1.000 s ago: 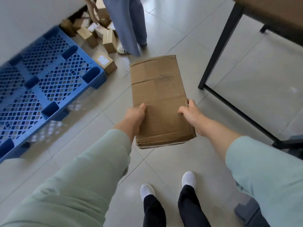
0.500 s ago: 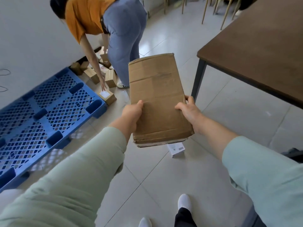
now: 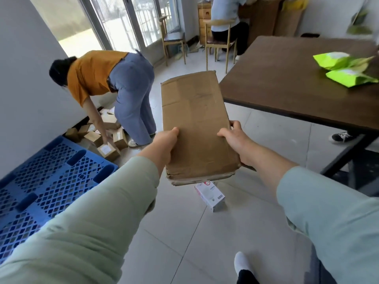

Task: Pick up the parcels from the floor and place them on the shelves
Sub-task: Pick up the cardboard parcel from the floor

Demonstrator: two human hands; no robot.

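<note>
head view (only one view here): big flat cardboard parcel point(image 3: 194, 124) is off the floor, held in mid-air betw both hands, in front of the chest. left hand point(image 3: 164, 144) grips its left long edge, thumb on top face, other fingers hidden under the box. right hand point(image 3: 235, 140) grips the right long edge, thumb on top; the right fingers point(image 3: 233, 124) curl round the rim. both grips sit on the near half of the box.

key relation: the parcel's long axis runs straight away from the fingers, so most of its length sticks out past the fingertips, far end up and fwd. hands are about level w/ each other, neither clearly nearer. my guess: it goes onto a shelf far-end first, and w/ the grip this far back the front may dip.

no shelves in view, so can't tell which way they lie.

directly below the fingers, on the floor tiles, lies a small white box point(image 3: 210, 194), partly hidden by the parcel's near edge. left of the left thumb and lower: blue pallet point(image 3: 51, 177), and past it a heap of small parcels point(image 3: 108, 150) where a person in an orange top point(image 3: 96, 72) bends down. right of the right fingers: dark table point(image 3: 287, 83) w/ green packets point(image 3: 346, 70) on it; table corner is just beside the parcel's far right corner (looks like a snag risk on a rightward turn).
</note>
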